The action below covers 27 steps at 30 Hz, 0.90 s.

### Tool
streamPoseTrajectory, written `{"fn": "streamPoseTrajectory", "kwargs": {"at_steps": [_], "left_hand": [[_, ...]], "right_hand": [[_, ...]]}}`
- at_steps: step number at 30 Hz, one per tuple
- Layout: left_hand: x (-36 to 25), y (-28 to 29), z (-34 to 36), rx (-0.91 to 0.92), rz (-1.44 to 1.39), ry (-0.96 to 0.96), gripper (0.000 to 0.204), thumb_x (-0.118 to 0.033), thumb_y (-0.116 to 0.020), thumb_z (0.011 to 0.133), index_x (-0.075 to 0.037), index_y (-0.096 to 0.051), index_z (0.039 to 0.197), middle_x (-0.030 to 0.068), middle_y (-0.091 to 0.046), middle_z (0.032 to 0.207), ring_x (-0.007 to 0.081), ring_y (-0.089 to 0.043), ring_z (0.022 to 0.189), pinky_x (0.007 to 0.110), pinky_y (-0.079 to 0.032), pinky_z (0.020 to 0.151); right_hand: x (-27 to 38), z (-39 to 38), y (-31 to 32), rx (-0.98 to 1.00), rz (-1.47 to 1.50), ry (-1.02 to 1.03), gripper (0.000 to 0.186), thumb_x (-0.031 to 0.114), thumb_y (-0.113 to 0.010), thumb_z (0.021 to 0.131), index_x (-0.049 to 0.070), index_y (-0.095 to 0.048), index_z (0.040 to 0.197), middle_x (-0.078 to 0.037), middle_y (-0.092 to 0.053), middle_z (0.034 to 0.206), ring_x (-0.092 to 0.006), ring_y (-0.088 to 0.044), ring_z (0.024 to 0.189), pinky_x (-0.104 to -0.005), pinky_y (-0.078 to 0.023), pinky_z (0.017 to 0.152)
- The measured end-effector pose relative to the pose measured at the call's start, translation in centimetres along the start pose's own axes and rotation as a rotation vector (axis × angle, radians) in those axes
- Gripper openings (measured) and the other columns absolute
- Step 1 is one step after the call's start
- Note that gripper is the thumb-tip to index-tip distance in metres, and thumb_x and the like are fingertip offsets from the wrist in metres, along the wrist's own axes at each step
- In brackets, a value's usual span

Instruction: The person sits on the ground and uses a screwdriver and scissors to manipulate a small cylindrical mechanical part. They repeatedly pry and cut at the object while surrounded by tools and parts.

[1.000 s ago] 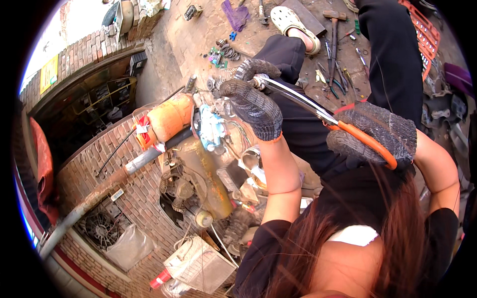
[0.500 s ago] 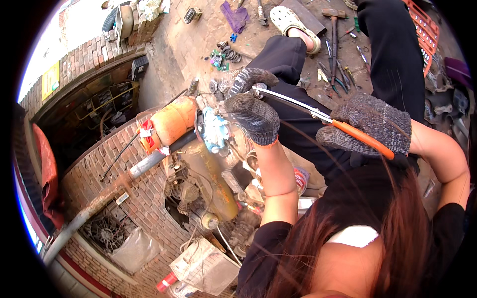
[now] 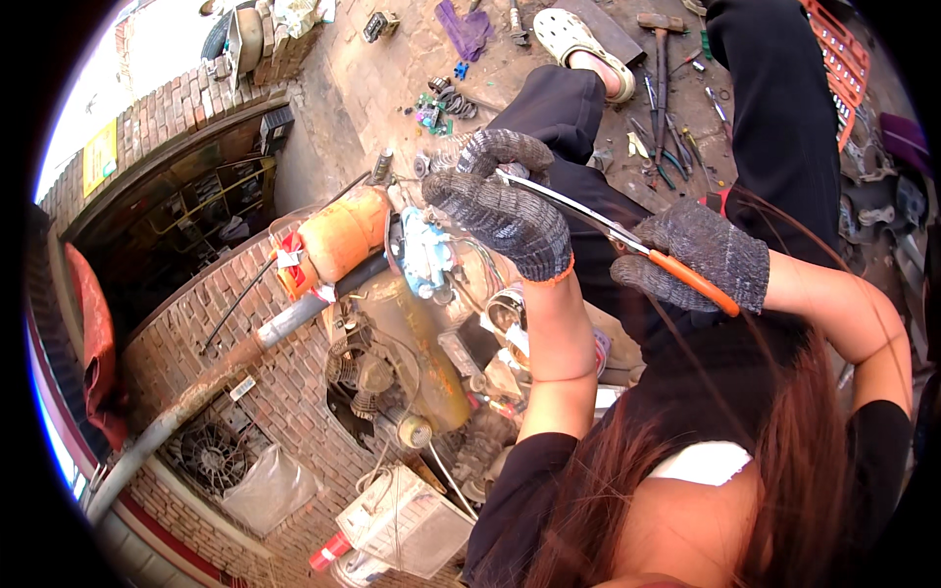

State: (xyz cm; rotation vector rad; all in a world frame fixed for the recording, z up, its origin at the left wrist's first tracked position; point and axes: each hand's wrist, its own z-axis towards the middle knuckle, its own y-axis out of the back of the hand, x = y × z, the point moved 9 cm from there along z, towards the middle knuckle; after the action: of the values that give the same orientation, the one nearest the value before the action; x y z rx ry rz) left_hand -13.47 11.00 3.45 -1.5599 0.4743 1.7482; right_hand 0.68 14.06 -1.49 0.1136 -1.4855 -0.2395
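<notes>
1. I am seeing the right hand [image 3: 701, 260], in a dark knitted glove, wrapping closely around the orange handle [image 3: 692, 283] of a long metal tool [image 3: 616, 232].
2. The tool is slanting across the dark trousers [image 3: 784, 118], its metal end pointing far and left.
3. That end is reaching the left hand [image 3: 505, 211], also gloved, whose thumb and fingers are bending around it; I am not able to tell whether they are pressing tight or what they are enclosing.
4. To the left of that hand, I am viewing a blue part [image 3: 426, 257] and an orange casing [image 3: 343, 235], with a yellow tank [image 3: 417, 353] standing nearer.
5. Farther out, a hammer [image 3: 662, 78] is lying to the right of the pale clog [image 3: 578, 44], while a purple cloth [image 3: 466, 31] is lying to its left.
</notes>
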Motion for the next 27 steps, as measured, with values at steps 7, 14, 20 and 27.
{"fn": "streamPoseTrajectory", "kwargs": {"at_steps": [7, 14, 20, 27], "left_hand": [[0.3, -0.3, 0.0, -0.187, 0.091, 0.024, 0.047, -0.051, -0.046, 0.087, -0.006, -0.054, 0.084, 0.0035, -0.058, 0.077, 0.0148, -0.058, 0.072, 0.027, -0.05, 0.064], [1.9, -0.4, 0.1, -0.326, 0.04, 0.088, 0.054, -0.049, -0.039, 0.09, 0.002, -0.053, 0.077, 0.0076, -0.055, 0.066, 0.0133, -0.051, 0.057, 0.022, -0.045, 0.054], [2.8, -1.3, 0.4, -0.244, 0.018, 0.142, 0.062, -0.055, -0.046, 0.087, 0.007, -0.055, 0.094, 0.0069, -0.054, 0.075, 0.0117, -0.053, 0.063, 0.019, -0.049, 0.057], [4.0, 0.7, 0.0, -0.529, 0.005, 0.138, 0.062, -0.056, -0.046, 0.086, 0.005, -0.055, 0.092, 0.0076, -0.056, 0.073, 0.0131, -0.056, 0.065, 0.019, -0.05, 0.058]], "right_hand": [[-0.4, -0.2, -0.2, -0.11, 0.009, 0.003, 0.019, 0.019, -0.064, 0.079, 0.0, -0.059, 0.082, -0.02, -0.058, 0.072, -0.0374, -0.057, 0.065, -0.0396, -0.044, 0.053], [-1.5, -0.2, -0.5, -0.193, 0.009, -0.078, 0.023, 0.021, -0.067, 0.076, 0.001, -0.06, 0.084, -0.02, -0.058, 0.07, -0.0377, -0.056, 0.063, -0.0401, -0.043, 0.052], [-3.0, -0.4, -1.2, -0.31, -0.048, -0.064, 0.024, 0.021, -0.066, 0.076, 0.001, -0.06, 0.088, -0.019, -0.058, 0.068, -0.0368, -0.057, 0.062, -0.0409, -0.043, 0.052], [-3.7, 0.2, -1.7, -0.377, -0.09, -0.115, 0.028, 0.028, -0.062, 0.078, 0.002, -0.058, 0.088, -0.018, -0.057, 0.066, -0.0367, -0.057, 0.062, -0.0428, -0.043, 0.056]]}}
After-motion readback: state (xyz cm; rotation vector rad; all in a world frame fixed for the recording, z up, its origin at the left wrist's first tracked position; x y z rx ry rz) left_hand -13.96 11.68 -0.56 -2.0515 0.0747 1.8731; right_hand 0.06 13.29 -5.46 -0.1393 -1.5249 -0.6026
